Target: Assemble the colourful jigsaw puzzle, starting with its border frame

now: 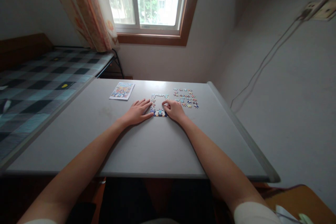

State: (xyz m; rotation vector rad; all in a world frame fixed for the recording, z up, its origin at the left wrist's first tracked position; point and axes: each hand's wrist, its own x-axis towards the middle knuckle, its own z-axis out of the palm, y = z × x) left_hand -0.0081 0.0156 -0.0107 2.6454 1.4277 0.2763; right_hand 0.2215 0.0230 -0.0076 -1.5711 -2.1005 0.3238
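Observation:
A partly assembled jigsaw puzzle [159,112] lies on the grey table, its border joined around a bare middle. My left hand [137,111] rests flat with spread fingers at the puzzle's left edge, the fingertips touching it. Over the right side of the puzzle, my right hand [173,109] has its thumb and index finger pinched together. Whatever is between those fingertips is too small to make out. Several loose puzzle pieces [185,94] are spread to the right of the puzzle, just beyond my right hand.
A colourful printed picture card [122,91] lies at the table's back left. The grey table [157,147] has raised side edges. A bed with a checked cover [52,77] stands to the left, a window [147,3] is ahead, and a cable [262,63] hangs on the right wall.

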